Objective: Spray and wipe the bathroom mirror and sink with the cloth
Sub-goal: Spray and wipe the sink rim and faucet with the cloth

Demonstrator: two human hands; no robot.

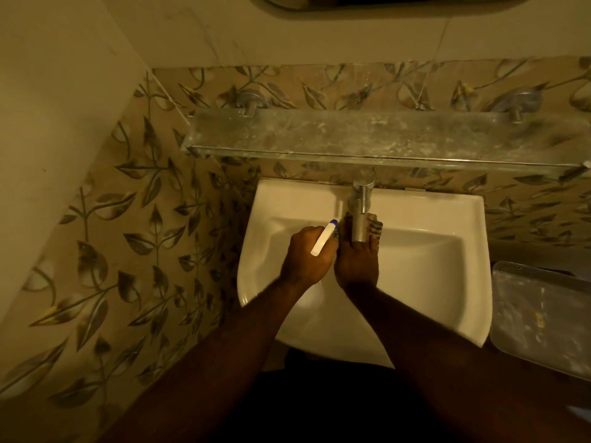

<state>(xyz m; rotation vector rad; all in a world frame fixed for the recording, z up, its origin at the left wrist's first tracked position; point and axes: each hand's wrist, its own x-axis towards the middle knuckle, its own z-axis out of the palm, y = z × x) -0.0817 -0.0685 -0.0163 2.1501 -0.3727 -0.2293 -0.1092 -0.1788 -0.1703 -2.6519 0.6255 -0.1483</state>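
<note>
No readable text, label, brand, number or sign shows anywhere in the head view. The slim white plastic spray bottle with a blue tip (323, 238) shows a plain side with no lettering. The white ceramic sink (431, 251), the chrome metal tap (359, 215) and the clear glass shelf (367, 135) carry no marks that can be made out. The beige wall tiles (128, 219) bear only a leaf pattern, and the translucent plastic container (543, 318) at the right is too blurred to tell.
</note>
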